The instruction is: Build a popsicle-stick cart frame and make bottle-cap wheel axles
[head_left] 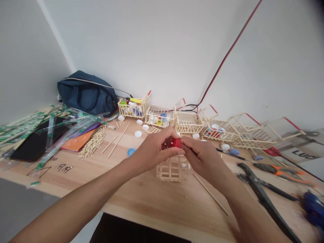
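Over the middle of the table, my left hand (162, 143) pinches a red bottle cap (176, 143) between thumb and fingers. My right hand (202, 152) is closed close against the cap's right side; a dark, slim thing partly shows between its fingers, too hidden to name. Just below both hands sits a small frame of glued wooden sticks (170, 173), its upper part covered by the hands. A loose stick (211, 195) lies to its right, and a blue bottle cap (131, 152) lies left of it.
Several small stick carts (188, 122) with red-tipped handles line the wall, among white caps (138, 134). Cut sticks (95, 143), plastic wrappers (52, 135) and a blue bag (87, 92) are left. Pliers (280, 170), cutters (263, 197) and a blue tool (312, 207) lie right.
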`<state>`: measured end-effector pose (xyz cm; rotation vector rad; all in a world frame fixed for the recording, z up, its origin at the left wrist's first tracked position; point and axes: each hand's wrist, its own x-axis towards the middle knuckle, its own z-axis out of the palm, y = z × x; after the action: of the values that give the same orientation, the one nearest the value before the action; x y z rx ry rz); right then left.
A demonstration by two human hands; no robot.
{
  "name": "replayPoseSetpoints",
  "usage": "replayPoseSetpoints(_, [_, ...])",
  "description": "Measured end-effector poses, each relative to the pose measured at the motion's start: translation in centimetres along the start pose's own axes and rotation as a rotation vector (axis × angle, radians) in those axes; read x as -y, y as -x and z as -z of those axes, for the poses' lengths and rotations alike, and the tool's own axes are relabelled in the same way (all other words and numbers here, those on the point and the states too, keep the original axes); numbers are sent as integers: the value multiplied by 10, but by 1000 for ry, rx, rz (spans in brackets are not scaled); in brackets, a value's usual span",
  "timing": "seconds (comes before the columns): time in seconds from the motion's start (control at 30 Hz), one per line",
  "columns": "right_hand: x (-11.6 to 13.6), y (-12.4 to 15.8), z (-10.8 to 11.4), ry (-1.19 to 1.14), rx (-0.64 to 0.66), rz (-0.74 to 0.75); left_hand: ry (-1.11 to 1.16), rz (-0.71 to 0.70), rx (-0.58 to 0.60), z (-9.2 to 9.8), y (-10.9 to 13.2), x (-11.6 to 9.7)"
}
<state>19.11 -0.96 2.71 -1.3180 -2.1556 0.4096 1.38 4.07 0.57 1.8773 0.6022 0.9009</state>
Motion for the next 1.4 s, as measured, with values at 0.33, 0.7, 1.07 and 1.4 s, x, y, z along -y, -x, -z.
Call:
replayPoseSetpoints(0.33, [-2, -1, 6, -20, 46, 50, -71, 4, 35, 2, 1, -3])
replayPoseSetpoints(0.7, [-3, -1, 10, -10, 77, 27, -159, -32, 23, 1, 1, -3])
replayPoseSetpoints(1.07, [-3, -2, 20, 76, 21, -165, 268, -19, -141, 5, -6, 1])
replayPoseSetpoints(1.4, [-22, -3, 19, -492, -349, -295, 437, 18, -234, 11, -12, 3])
